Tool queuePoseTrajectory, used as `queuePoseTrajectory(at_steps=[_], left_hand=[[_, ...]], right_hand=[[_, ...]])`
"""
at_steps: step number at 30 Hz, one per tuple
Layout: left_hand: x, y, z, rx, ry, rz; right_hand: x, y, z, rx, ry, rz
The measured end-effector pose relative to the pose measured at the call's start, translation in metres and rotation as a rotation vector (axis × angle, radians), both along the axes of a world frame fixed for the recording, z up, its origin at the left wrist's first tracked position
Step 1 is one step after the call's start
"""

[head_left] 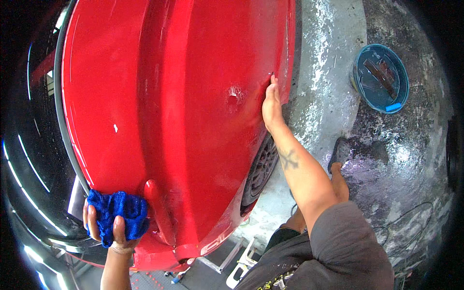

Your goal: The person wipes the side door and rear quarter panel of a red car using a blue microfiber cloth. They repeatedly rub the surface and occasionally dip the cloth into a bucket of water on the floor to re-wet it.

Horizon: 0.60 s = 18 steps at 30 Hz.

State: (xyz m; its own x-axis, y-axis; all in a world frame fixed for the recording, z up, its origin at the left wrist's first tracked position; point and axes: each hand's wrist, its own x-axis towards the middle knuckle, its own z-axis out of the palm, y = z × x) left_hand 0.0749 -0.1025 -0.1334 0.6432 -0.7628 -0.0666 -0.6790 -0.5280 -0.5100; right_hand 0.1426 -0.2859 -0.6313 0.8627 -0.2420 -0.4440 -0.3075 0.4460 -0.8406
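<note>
A red car body panel fills the middle of the view, with a raised red door handle near its lower left. My left hand grips a bunched blue cloth, which rests on the red panel just below the dark window and left of the handle. The fingers and thumb are wrapped round it. Farther off, my right hand lies along the right side of the panel, fingers stretched out and holding nothing that I can see. Left of it, a pale scuffed spot shows on the paint.
A dark wheel sits below my right forearm. On the wet, patchy grey floor stands a blue bucket of liquid, with dark strips inside and a light blue block at its rim. A white frame and a thin cable are nearby.
</note>
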Motion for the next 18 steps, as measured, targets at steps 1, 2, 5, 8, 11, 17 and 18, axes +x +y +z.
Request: queuePoseTrajectory(at_steps=[1, 2, 5, 8, 11, 17, 18], left_hand=[[-0.001, 0.003, 0.001, -0.008, 0.022, -0.004], [-0.006, 0.0, 0.005, 0.022, 0.025, 0.021], [-0.012, 0.006, 0.008, 0.028, 0.033, 0.032], [-0.014, 0.003, 0.014, 0.069, -0.013, 0.05], [0.006, -0.01, 0.0, 0.023, -0.021, -0.004], [-0.015, 0.003, 0.008, 0.047, -0.015, 0.083], [-0.017, 0.004, 0.011, 0.023, 0.02, 0.08]], right_hand=[[-0.025, 0.011, 0.021, 0.017, 0.016, 0.028], [-0.045, 0.017, 0.052, 0.035, 0.029, 0.062], [-0.195, 0.069, 0.177, -0.111, -0.034, 0.246], [-0.175, 0.06, 0.147, -0.143, -0.022, 0.243], [-0.068, 0.026, -0.011, -0.043, 0.116, -0.015], [-0.219, 0.073, 0.164, -0.064, -0.071, 0.315], [-0.215, 0.078, 0.152, -0.081, -0.036, 0.283]])
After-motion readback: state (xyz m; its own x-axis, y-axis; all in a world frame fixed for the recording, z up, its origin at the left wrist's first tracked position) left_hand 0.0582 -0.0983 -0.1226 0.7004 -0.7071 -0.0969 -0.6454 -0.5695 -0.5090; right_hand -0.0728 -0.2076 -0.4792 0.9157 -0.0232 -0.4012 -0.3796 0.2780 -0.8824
